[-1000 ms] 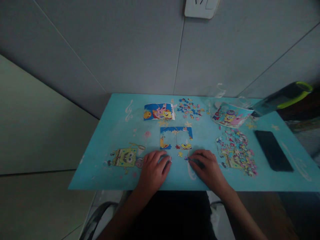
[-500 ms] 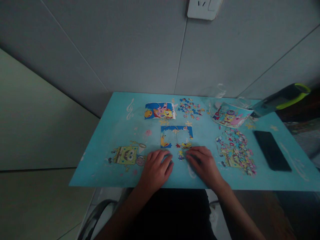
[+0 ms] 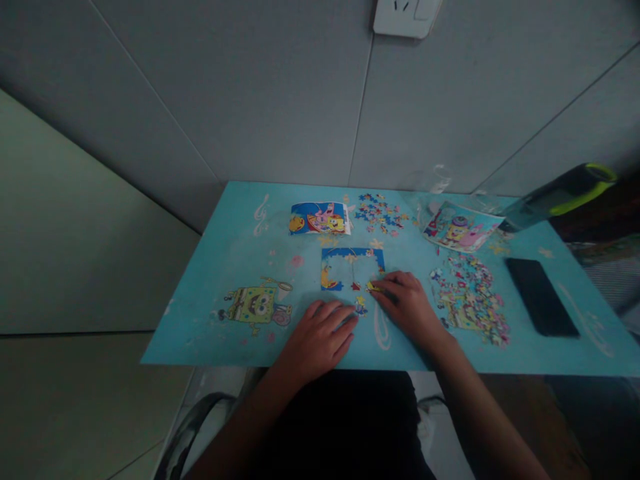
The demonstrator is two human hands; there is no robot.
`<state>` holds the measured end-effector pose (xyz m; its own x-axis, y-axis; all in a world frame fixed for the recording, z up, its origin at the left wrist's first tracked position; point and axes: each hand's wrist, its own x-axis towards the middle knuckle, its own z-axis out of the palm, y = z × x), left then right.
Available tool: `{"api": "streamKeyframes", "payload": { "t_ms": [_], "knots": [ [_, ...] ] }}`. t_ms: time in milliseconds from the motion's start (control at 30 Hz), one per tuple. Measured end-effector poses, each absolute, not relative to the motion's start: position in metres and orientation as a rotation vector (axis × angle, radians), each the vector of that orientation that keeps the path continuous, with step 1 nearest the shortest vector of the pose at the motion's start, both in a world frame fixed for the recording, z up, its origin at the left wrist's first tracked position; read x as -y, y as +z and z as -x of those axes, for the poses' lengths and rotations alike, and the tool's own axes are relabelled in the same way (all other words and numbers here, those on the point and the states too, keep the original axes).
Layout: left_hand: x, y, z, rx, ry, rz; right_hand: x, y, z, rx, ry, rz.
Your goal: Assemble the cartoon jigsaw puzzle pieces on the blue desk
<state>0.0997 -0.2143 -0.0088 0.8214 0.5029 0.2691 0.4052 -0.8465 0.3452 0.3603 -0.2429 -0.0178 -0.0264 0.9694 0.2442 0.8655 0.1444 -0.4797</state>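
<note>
A partly joined jigsaw puzzle (image 3: 327,270) lies on the light-blue table (image 3: 200,267), its blue and yellow pieces forming a frame around a gap. My right hand (image 3: 407,305) is at its lower right corner, with thumb and fingers closed on a yellow puzzle piece (image 3: 371,287). A small red piece (image 3: 355,287) sits just left of that. My left hand (image 3: 320,339) lies flat on the table below the puzzle, fingers extended. Its fingertips are beside a small cluster of loose pieces (image 3: 361,307) between the two hands.
A curved picture card (image 3: 320,219) and a pile of loose pieces (image 3: 380,213) lie behind the puzzle. To the right are another picture card (image 3: 460,229), a larger pile of pieces (image 3: 475,293), a black phone (image 3: 541,297) and a dark bottle (image 3: 555,197) with a green strap.
My right hand has moved up to the puzzle's lower right corner and covers part of it. My left hand has shifted slightly right and down, closer to the loose cluster.
</note>
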Motion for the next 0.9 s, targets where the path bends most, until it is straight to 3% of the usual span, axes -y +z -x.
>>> {"api": "streamKeyframes", "payload": {
  "t_ms": [900],
  "knots": [
    [0.213, -0.011, -0.102, -0.603, 0.440, -2.746, 0.272, -0.022, -0.384, 1.912, 0.426, 1.641]
  ]
}}
